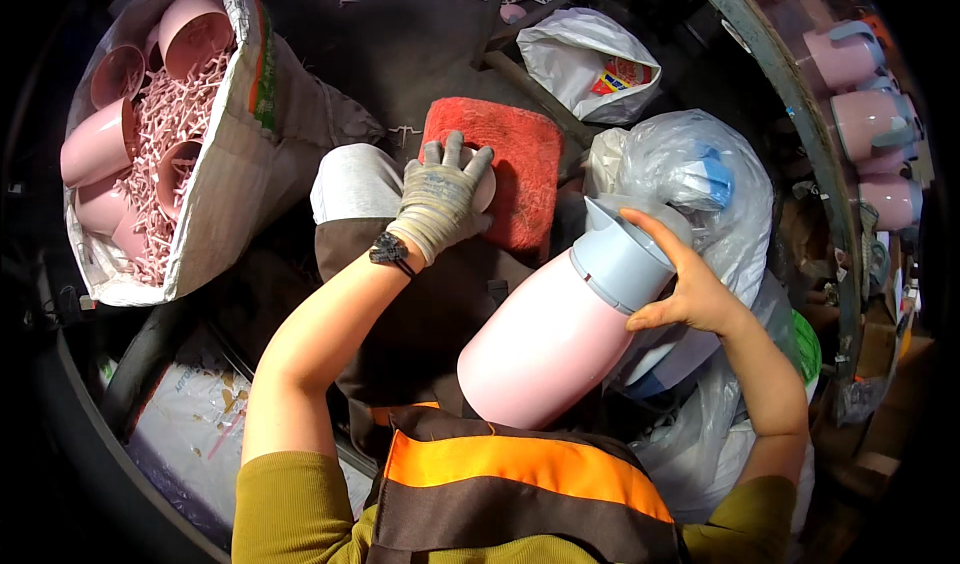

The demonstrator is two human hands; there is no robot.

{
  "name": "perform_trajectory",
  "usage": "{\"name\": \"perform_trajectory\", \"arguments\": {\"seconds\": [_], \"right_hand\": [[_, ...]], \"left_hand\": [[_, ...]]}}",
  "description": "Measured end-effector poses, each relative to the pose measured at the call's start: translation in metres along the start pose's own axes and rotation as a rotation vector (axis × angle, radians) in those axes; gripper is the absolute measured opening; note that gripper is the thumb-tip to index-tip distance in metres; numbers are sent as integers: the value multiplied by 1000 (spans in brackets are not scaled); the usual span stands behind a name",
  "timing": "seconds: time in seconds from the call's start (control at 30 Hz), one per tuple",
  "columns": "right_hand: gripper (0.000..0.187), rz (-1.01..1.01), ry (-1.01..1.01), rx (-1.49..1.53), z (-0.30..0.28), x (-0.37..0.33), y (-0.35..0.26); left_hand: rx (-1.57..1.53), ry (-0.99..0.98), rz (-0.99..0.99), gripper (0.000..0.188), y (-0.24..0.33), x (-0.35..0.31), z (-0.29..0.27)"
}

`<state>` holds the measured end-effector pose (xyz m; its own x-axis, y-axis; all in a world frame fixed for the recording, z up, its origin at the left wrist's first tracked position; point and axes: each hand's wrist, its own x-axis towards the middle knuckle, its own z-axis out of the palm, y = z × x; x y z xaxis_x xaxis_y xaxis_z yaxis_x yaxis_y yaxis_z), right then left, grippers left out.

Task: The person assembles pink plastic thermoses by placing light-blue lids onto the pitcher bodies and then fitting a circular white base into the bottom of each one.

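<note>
A pink vacuum jug (545, 339) with a grey-blue spout collar (620, 254) lies tilted over my lap, its base toward me at the left. My bare right hand (690, 289) grips it at the collar, thumb and fingers apart around the rim. My left hand (440, 192), in a pale work glove, is on a red fuzzy pad (525, 169) ahead of my knees. Its fingers and thumb curve over a pale pink round piece (484, 186), mostly hidden under the glove.
At the left stands a white woven sack (290, 114) filled with pink cylindrical shells (100, 144) and small pink plastic bits (165, 114). Clear plastic bags (700, 154) bulge at the right. Pink jugs (870, 124) line a rack at the far right. A white bag (585, 49) lies ahead.
</note>
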<state>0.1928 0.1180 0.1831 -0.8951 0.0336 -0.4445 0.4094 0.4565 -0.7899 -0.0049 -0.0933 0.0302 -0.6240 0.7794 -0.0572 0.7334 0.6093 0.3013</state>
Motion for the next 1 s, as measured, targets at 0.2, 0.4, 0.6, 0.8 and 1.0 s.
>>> {"name": "perform_trajectory", "arguments": {"seconds": [0.2, 0.4, 0.6, 0.8, 1.0], "right_hand": [[112, 61, 76, 16, -6, -14, 9], [112, -169, 291, -52, -43, -3, -3], [111, -555, 465, -493, -26, 76, -49], [114, -617, 396, -692, -12, 118, -34], [121, -372, 324, -681, -13, 97, -56]], "left_hand": [[-378, 232, -97, 85, -6, -12, -18], [-1492, 207, -299, 84, -12, -44, -45], [-1309, 455, -300, 76, -38, -42, -78], [-1419, 436, -262, 71, -36, -49, -117], [-1046, 500, -34, 61, -12, -26, -188]]}}
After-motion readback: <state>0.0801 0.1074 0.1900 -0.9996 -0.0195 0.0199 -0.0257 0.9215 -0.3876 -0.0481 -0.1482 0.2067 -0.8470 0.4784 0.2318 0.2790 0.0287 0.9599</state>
